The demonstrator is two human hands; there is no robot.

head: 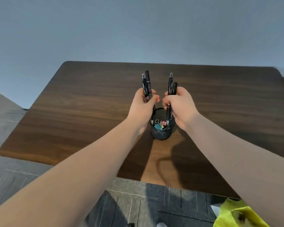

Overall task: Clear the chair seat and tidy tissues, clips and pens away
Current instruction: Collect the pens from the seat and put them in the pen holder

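A black mesh pen cup (pixel 161 134) stands on the dark wooden table (pixel 82 112). Coloured binder clips (pixel 159 125) lie inside it. My left hand (pixel 142 106) grips two black pens (pixel 147 84) upright, just left of and above the cup's rim. My right hand (pixel 179 106) grips two more black pens (pixel 171 85); their lower ends (pixel 168 114) reach down into the cup. The chair seat and tissues are not in view.
The table's near edge runs across the lower middle, with grey patterned floor (pixel 138 207) below it. A yellow-green object (pixel 236 215) sits at the bottom right corner. A plain grey wall (pixel 138 30) rises behind the table.
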